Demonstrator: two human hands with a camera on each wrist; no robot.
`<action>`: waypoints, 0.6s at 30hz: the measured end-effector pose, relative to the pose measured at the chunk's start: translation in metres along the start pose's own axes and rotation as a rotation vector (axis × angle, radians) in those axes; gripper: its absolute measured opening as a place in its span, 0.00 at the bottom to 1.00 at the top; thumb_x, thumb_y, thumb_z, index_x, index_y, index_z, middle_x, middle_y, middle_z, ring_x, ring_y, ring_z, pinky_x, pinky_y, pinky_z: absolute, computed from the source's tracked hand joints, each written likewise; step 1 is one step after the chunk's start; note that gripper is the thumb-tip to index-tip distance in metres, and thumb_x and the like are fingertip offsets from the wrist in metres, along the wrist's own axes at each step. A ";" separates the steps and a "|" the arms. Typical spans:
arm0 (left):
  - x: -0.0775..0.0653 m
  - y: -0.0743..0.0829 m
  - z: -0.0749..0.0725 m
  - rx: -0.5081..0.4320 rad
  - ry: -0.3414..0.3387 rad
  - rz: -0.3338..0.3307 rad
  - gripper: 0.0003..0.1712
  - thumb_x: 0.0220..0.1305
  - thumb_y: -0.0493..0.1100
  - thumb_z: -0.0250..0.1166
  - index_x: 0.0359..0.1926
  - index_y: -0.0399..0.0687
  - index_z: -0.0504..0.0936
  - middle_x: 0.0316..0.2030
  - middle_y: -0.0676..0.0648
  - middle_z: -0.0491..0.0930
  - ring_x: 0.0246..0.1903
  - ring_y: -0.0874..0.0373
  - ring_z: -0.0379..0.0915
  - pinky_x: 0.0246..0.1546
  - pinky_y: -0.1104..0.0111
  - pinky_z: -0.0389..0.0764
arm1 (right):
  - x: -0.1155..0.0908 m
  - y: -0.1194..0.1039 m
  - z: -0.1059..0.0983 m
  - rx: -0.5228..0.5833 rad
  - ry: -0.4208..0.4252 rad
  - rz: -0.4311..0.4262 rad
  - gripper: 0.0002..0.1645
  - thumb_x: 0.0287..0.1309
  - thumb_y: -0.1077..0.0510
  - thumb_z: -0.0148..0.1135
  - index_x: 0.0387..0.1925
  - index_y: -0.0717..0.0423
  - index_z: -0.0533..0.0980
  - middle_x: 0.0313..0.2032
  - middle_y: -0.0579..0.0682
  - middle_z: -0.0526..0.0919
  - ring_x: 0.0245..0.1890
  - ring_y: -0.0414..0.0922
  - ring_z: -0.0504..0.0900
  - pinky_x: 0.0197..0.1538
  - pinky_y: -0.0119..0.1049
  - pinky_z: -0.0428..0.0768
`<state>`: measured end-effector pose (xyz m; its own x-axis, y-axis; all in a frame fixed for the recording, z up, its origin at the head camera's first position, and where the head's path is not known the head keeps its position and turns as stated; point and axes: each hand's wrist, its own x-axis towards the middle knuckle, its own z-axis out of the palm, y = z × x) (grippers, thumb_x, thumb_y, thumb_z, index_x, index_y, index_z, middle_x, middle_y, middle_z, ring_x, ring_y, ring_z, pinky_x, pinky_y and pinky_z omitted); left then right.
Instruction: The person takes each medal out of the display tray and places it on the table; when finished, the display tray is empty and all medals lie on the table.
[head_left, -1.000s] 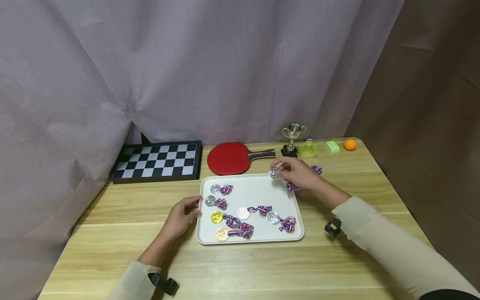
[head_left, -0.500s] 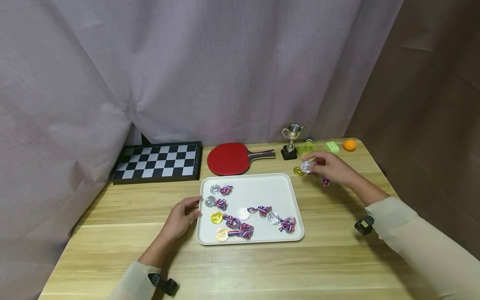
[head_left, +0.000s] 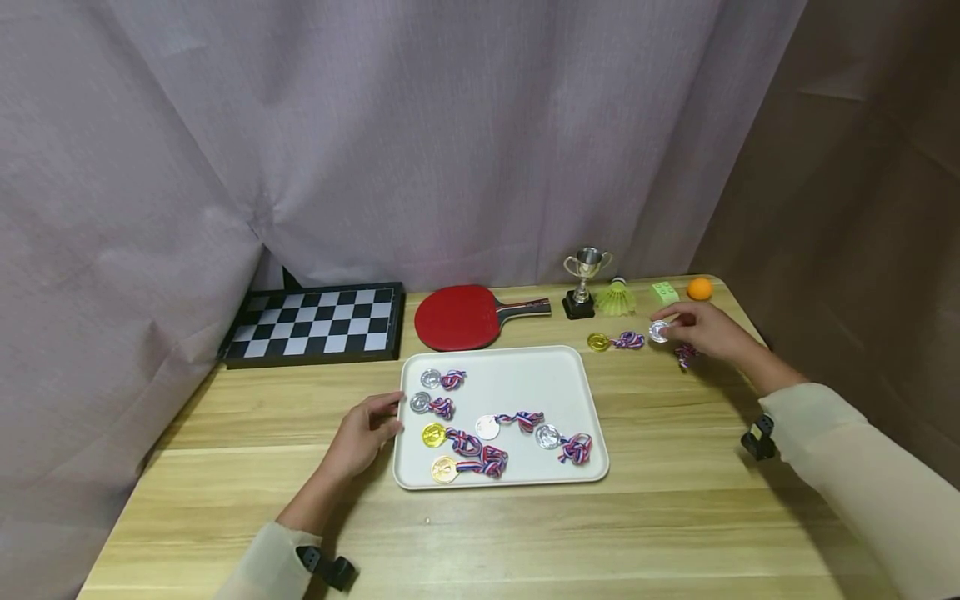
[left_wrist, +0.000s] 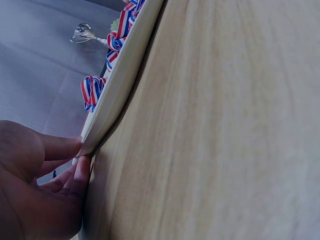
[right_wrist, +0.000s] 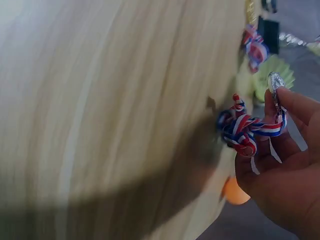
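My right hand (head_left: 701, 332) pinches a silver medal (head_left: 659, 331) above the table's back right. In the right wrist view the medal stands on edge between thumb and fingers, its knotted red, white and blue ribbon (right_wrist: 242, 131) hanging free. My left hand (head_left: 358, 435) holds the left rim of a white tray (head_left: 517, 379); thumb and fingers meet at that edge in the left wrist view. On the tray lie several silver medals (head_left: 547, 437) and two gold medals (head_left: 433, 434), all with bunched ribbons. Another gold medal (head_left: 598, 342) lies on the wood, left of my right hand.
Along the back stand a chessboard (head_left: 322, 323), a red table tennis bat (head_left: 457, 317), a small trophy cup (head_left: 582, 279), a green shuttlecock (head_left: 616, 297), a green block (head_left: 665, 292) and an orange ball (head_left: 700, 288). A grey curtain (head_left: 480, 150) hangs behind the table.
My right hand has carried the silver medal rightward from the tray's back right corner, past the gold medal, which is now uncovered. The left hand and tray have stayed in place.
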<state>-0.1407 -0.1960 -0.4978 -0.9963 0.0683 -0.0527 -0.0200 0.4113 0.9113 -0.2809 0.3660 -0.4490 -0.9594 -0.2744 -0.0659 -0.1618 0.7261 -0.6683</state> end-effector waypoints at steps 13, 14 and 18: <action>0.000 0.000 0.000 -0.001 -0.001 -0.004 0.27 0.64 0.26 0.66 0.65 0.34 0.78 0.52 0.35 0.82 0.53 0.44 0.78 0.45 0.73 0.77 | 0.005 0.030 0.012 -0.070 0.016 0.035 0.19 0.70 0.56 0.65 0.57 0.64 0.81 0.43 0.58 0.85 0.38 0.44 0.77 0.40 0.36 0.76; 0.000 0.000 0.000 -0.001 -0.001 -0.004 0.27 0.64 0.26 0.66 0.65 0.33 0.78 0.52 0.35 0.82 0.53 0.44 0.78 0.45 0.73 0.77 | 0.005 0.031 0.013 -0.080 0.021 0.031 0.19 0.70 0.56 0.65 0.56 0.64 0.81 0.43 0.58 0.85 0.39 0.45 0.77 0.43 0.37 0.76; 0.001 -0.001 0.000 -0.006 -0.002 0.000 0.27 0.64 0.26 0.66 0.65 0.33 0.78 0.53 0.35 0.82 0.53 0.44 0.78 0.45 0.73 0.77 | 0.005 0.032 0.016 -0.102 0.019 0.030 0.19 0.71 0.55 0.64 0.56 0.64 0.81 0.45 0.58 0.84 0.42 0.48 0.78 0.46 0.39 0.76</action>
<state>-0.1414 -0.1961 -0.4985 -0.9961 0.0704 -0.0538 -0.0206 0.4058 0.9137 -0.2875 0.3781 -0.4823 -0.9682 -0.2402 -0.0697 -0.1549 0.7946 -0.5871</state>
